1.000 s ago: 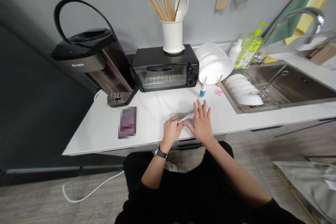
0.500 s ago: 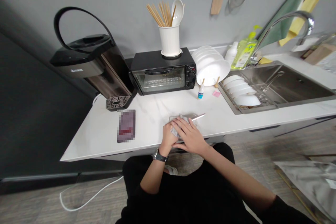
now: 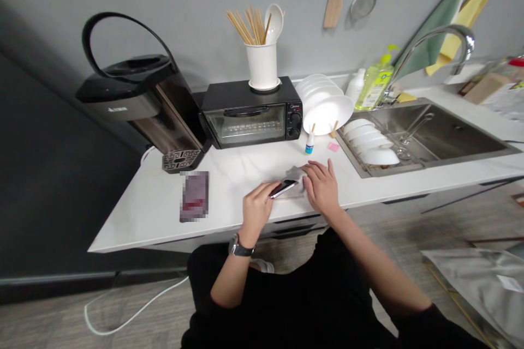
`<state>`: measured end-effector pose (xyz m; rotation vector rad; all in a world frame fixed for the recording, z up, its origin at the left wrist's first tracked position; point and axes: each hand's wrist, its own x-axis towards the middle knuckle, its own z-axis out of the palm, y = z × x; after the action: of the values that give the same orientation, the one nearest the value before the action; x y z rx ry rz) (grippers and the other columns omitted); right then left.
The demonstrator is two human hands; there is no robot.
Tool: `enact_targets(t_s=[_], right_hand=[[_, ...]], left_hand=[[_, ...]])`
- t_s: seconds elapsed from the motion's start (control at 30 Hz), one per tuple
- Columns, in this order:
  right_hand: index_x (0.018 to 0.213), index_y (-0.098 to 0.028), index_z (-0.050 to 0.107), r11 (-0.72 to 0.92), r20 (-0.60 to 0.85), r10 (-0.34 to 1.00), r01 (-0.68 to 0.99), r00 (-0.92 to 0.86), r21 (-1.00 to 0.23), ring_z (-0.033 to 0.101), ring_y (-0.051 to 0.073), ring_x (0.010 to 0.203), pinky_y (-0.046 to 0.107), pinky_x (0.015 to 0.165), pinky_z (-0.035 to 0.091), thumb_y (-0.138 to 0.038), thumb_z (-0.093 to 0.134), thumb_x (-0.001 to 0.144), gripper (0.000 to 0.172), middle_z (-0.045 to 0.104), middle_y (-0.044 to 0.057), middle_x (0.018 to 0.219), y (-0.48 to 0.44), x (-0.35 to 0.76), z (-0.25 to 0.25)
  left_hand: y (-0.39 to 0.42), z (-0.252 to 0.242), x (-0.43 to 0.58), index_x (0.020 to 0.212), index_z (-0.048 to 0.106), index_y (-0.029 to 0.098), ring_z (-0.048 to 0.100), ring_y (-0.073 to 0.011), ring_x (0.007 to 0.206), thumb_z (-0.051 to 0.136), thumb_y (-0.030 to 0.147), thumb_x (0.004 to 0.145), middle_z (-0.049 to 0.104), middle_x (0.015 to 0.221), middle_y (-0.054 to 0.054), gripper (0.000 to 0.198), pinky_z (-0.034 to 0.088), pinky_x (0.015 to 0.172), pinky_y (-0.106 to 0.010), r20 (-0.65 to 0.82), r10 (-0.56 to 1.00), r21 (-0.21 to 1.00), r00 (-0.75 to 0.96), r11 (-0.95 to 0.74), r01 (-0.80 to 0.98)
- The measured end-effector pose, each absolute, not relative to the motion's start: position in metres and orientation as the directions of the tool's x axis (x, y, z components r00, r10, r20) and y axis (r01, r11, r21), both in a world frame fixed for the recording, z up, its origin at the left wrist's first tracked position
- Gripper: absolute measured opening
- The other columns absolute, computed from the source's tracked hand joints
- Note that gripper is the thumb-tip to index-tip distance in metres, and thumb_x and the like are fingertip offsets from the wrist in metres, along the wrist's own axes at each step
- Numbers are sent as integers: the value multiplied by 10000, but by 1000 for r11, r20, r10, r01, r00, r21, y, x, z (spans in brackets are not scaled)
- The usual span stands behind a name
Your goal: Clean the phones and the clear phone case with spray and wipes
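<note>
My left hand (image 3: 256,208), with a watch on its wrist, grips the left end of a dark phone-like device (image 3: 283,189) with a shiny edge, held tilted just over the counter near its front edge. My right hand (image 3: 322,187) is at the other end, its fingers closed on a thin grey cloth (image 3: 295,174) that lies against the device. A small white bottle with a blue label (image 3: 309,144) stands behind my hands, and a pink paper piece (image 3: 333,146) lies to its right.
A blurred dark flat item (image 3: 195,196) lies on the white counter (image 3: 143,212). Behind are a water dispenser (image 3: 143,103), a toaster oven (image 3: 249,120) with a utensil holder (image 3: 262,65) on top, and racked plates (image 3: 327,112). Bowls (image 3: 376,155) stand beside the sink (image 3: 462,131) at right.
My hands have moved apart from their overlapped position. The device now shows between them, with the cloth at its right end. The view has shifted slightly.
</note>
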<state>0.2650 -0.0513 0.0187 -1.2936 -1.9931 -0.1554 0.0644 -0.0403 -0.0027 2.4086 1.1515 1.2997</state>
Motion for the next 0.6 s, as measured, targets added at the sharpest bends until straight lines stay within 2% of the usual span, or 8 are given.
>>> enact_targets(t_s=[0.03, 0.1, 0.17, 0.2, 0.33, 0.47, 0.6], right_hand=[[1301, -152, 655, 485, 647, 734, 825, -204, -289, 581, 306, 1301, 613, 1267, 173, -318, 335, 1100, 413, 734, 136, 1197, -51, 265, 21], [1366, -143, 620, 587, 649, 693, 769, -314, -254, 581, 293, 1310, 581, 1263, 228, -325, 334, 1101, 431, 720, 144, 1258, -52, 263, 24], [1414, -143, 591, 678, 640, 639, 706, -426, -207, 623, 268, 1255, 513, 1231, 332, -362, 351, 1105, 448, 710, 145, 1303, -54, 262, 27], [1410, -150, 596, 684, 639, 633, 702, -437, -197, 646, 261, 1218, 491, 1201, 380, -377, 359, 1107, 447, 716, 142, 1298, -54, 264, 28], [1339, -156, 646, 662, 624, 658, 719, -422, -211, 687, 261, 1164, 486, 1142, 459, -375, 352, 1114, 430, 748, 138, 1244, -53, 276, 33], [1467, -113, 554, 702, 531, 668, 677, -521, -220, 636, 284, 1297, 472, 1162, 469, -461, 390, 1099, 533, 663, 183, 1416, -55, 280, 36], [1489, -147, 545, 652, 454, 722, 733, -523, -193, 662, 294, 1279, 487, 1134, 506, -470, 421, 1092, 527, 658, 175, 1433, -50, 286, 38]], left_hand=[[-41, 3, 64, 1215, 704, 201, 745, -192, 1041, 498, 17, 906, 774, 1160, -72, 415, 603, 940, -316, 639, 685, 438, 350, -698, 566], [-42, 11, 63, 1042, 733, 180, 755, -186, 875, 488, -6, 880, 783, 977, -65, 347, 621, 813, -290, 644, 655, 348, 396, -711, 611], [-43, 15, 62, 867, 716, 178, 726, -183, 722, 482, -20, 852, 746, 805, -52, 307, 613, 698, -279, 653, 639, 281, 407, -703, 653], [-44, 17, 60, 862, 715, 179, 728, -186, 730, 477, -24, 846, 745, 807, -55, 313, 615, 704, -283, 665, 631, 267, 400, -701, 662], [-49, 26, 54, 1155, 717, 184, 748, -205, 1064, 457, -35, 873, 778, 1129, -87, 441, 609, 959, -328, 711, 577, 246, 403, -740, 626], [-52, 34, 49, 1023, 728, 186, 762, -211, 1024, 472, -5, 918, 787, 1059, -88, 336, 630, 898, -317, 693, 562, 192, 452, -748, 636], [-50, 39, 44, 1194, 710, 197, 737, -218, 1141, 482, 47, 973, 776, 1184, -91, 352, 610, 1010, -360, 684, 572, 198, 452, -742, 640]])
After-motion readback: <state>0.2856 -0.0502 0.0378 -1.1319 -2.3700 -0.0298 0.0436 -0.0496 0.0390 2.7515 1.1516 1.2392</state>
